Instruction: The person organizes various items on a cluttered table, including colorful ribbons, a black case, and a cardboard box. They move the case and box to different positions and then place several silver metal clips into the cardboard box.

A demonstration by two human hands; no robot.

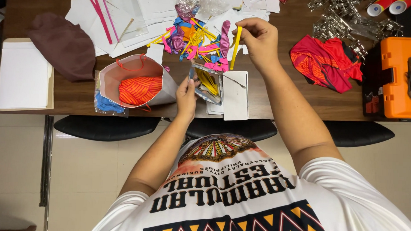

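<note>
Head view, from left to right: my left hand (186,95) grips the clear packet (207,84) of yellow balloons beside the paper bag (137,80), while my right hand (259,39) pinches a long yellow balloon (236,47) above the wooden table (308,99).

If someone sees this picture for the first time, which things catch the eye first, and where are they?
The bright pile of uninflated balloons at the table's middle stands out first, with the right hand pinching a yellow balloon beside it. The left hand holds a clear packet with yellow balloons inside. An orange case sits at the right edge.
</note>
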